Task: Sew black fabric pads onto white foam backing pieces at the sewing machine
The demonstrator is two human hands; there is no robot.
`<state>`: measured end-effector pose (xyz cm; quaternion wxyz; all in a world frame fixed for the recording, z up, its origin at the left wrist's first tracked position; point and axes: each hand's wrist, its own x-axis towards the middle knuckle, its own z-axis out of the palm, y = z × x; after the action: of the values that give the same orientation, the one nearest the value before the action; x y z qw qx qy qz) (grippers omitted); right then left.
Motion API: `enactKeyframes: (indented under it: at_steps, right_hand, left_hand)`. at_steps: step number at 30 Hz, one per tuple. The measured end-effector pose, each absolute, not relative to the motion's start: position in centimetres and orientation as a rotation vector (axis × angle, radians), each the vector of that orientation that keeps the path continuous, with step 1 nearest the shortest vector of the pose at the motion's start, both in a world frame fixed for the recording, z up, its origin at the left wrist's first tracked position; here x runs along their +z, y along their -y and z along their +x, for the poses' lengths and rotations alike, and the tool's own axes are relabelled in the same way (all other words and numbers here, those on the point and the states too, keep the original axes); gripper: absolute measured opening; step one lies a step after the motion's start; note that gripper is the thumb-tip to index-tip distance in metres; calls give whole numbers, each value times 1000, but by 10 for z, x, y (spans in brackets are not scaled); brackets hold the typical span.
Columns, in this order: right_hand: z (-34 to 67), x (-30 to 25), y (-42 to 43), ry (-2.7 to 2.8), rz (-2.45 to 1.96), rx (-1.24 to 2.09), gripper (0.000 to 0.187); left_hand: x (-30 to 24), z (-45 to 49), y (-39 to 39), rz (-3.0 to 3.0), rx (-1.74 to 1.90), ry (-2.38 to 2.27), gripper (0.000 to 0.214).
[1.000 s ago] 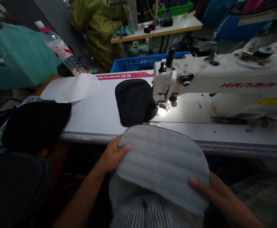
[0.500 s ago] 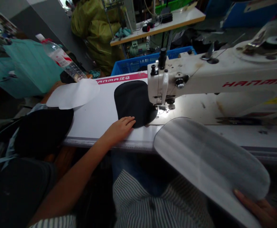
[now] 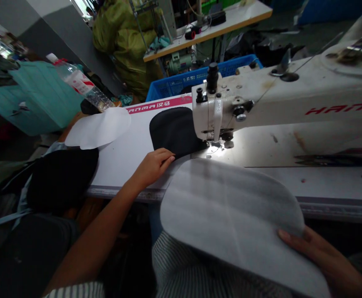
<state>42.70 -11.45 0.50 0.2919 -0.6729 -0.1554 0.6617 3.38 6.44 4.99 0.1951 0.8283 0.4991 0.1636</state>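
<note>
Sewing machine head (image 3: 214, 111) — black fabric panel (image 3: 173, 130) at left, grey foam panel (image 3: 230, 219) blocking front; room only under its arm.

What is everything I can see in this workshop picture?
sewing machine: one, white, at right
work table: one, white, under the machine
black fabric piece: one, black, on the table against the machine head
white cutout: one, white, at the table's far left
black bundle: one, black, by the table's left edge
plastic bottle: one, clear with red label, beyond the table
crate: one, blue, behind the table
sack: one, olive, in the background
teal bag: one, teal, at far left
padded panel: one, pale grey, held over the table's near edge
left hand: one, resting on the black fabric piece
right hand: one, holding the padded panel
</note>
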Motion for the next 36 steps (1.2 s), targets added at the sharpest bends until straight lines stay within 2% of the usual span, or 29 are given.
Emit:
enactKeyframes:
  at_steps: [3, 6, 13, 18, 21, 24, 27, 29, 31, 36]
  right_hand:
    - [421, 9, 89, 406, -1739, 1908, 64]
    - [420, 12, 78, 475, -1758, 1849, 65]
    - [372, 0, 122, 238, -1733, 1587, 94]
    - [302, -3, 126, 430, -1767, 1415, 87]
    - [283, 3, 114, 496, -1763, 1468, 79]
    - [286, 9, 107, 369, -1763, 1506, 73]
    - [291, 11, 104, 244, -1691, 1563, 69]
    - [289, 11, 100, 273, -1614, 1630, 67]
    - [285, 12, 95, 344, -1583, 1676, 64]
    - [296, 12, 90, 425, -1535, 1770, 60]
  left_hand:
    - [55, 40, -52, 2392, 477, -1381, 30]
    - [55, 45, -42, 2476, 424, -1368, 29]
    - [56, 58, -29, 2637, 439, -1284, 24]
    - [57, 86, -13, 2591, 396, -1204, 19]
    - [48, 83, -5, 2497, 468, -1245, 20]
    - [32, 58, 3, 2152, 927, -1677, 29]
    - [16, 33, 13, 1311, 1295, -1843, 49]
    - [11, 28, 19, 911, 1179, -1593, 61]
    - [10, 31, 20, 782, 1002, -1404, 66]
    - [17, 38, 10, 890, 882, -1484, 64]
